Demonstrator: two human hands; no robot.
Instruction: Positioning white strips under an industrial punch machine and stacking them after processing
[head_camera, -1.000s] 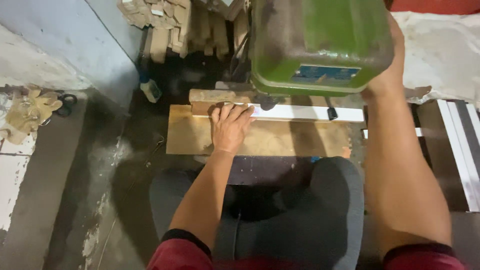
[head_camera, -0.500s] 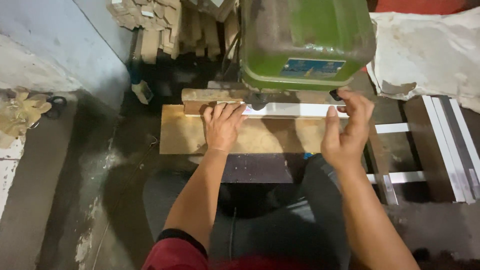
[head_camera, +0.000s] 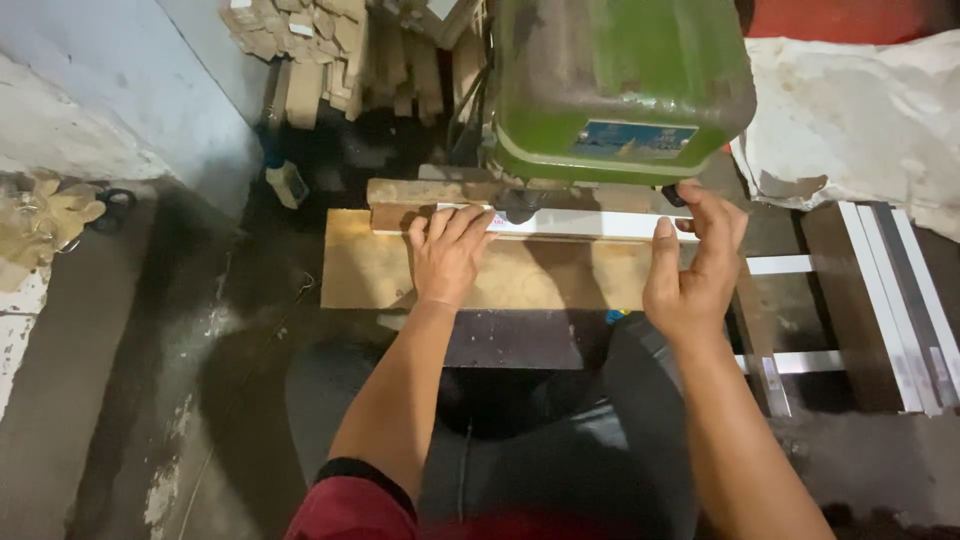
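Observation:
A long white strip (head_camera: 580, 223) lies across a wooden board (head_camera: 360, 270) under the green drill press head (head_camera: 620, 85). My left hand (head_camera: 447, 255) rests flat on the board with its fingertips pressing the strip's left end. My right hand (head_camera: 693, 270) grips the strip's right end between thumb and fingers. A wooden fence block (head_camera: 410, 192) sits right behind the strip. The drill bit area is partly hidden by the machine head.
Stacked wood pieces (head_camera: 320, 45) stand at the back left. White rails (head_camera: 900, 300) lie on the floor at right, beside a crumpled white sheet (head_camera: 860, 110). Worn gloves (head_camera: 45, 215) lie at far left. My knees are below the board.
My right hand came down from the machine's side and took hold of the strip's right end. The left hand stayed on the strip.

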